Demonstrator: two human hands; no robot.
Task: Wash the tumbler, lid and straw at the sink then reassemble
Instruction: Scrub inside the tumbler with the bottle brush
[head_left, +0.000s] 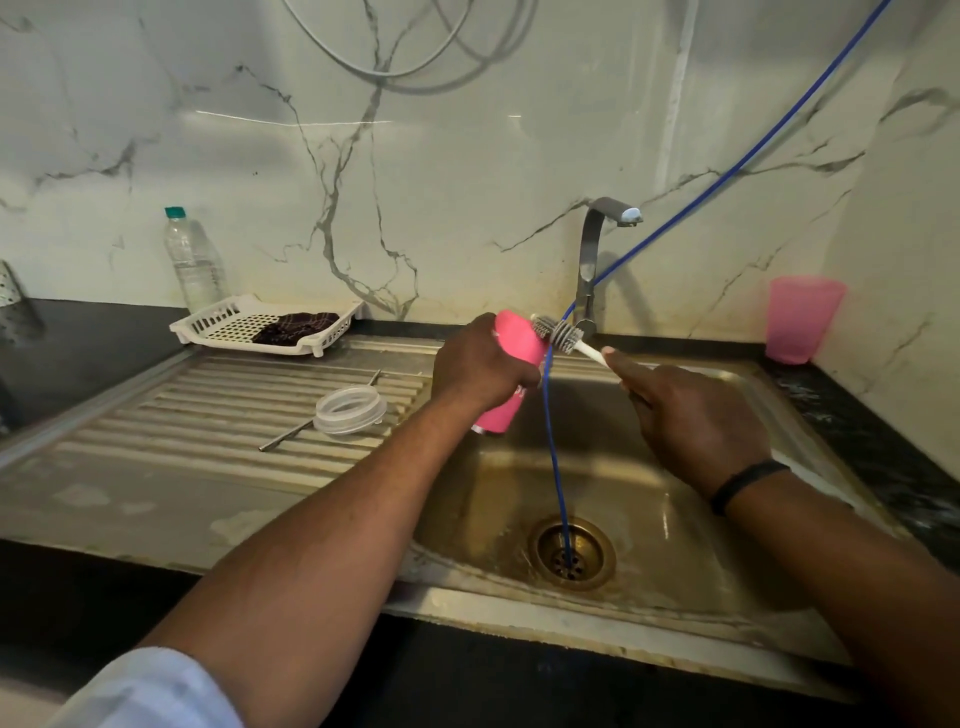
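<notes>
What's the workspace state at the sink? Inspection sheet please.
Surface: steel sink with ribbed drainboard, wet.
Job's things: pink tumbler tilted over the basin; clear lid and metal straw on drainboard.
Clutter: white tray with dark cloth, water bottle, pink cup.
Grippers: left hand grips tumbler; right hand holds bottle brush at its mouth.
Cables: blue hose into drain; white cable on wall.
Surroundings: marble wall, tap.

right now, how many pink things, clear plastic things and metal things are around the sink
pink: 2, tumbler, cup
clear plastic: 2, bottle, lid
metal: 2, straw, tap
total: 6
</notes>
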